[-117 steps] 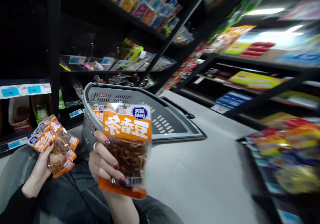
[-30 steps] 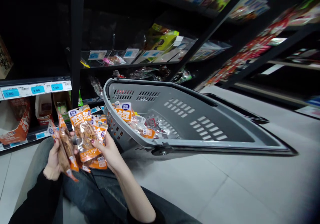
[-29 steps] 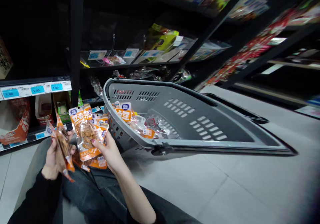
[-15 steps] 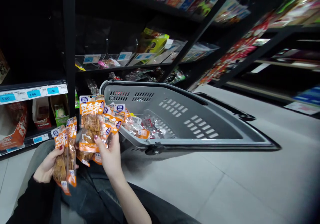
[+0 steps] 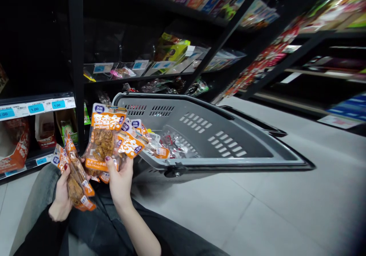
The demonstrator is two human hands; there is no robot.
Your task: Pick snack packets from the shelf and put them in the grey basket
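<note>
—Holding what, then, those two bare hands?
—The left hand [image 5: 61, 198] closes round a few flat orange-and-clear plastic snack packets [image 5: 76, 189], thumb over their faces; the right hand [image 5: 120, 183] pinches a fanned bunch of matching orange-topped packets [image 5: 103, 142], thumb in front; its other fingers are largely hidden, and I can't tell the exact count.
—How would they handle?
—Light and bendy, I'd judge; the glossy film may slide, so a loose stack could slip apart; best hold them low, thumb across the lower band, fingers behind; hardly fragile, though squeezing might crease them.
—And beyond?
—Just right of the bunch, a grey slotted plastic basket [image 5: 219, 124] stands on the pale tiled floor [image 5: 206, 198], with clear-wrapped packets [image 5: 173, 143] inside; left, small open cardboard boxes [image 5: 45, 132] sit under a white price strip [image 5: 37, 108]; far off, a yellow-green bag [image 5: 173, 53] lies on a dark shelf [image 5: 134, 77].
</note>
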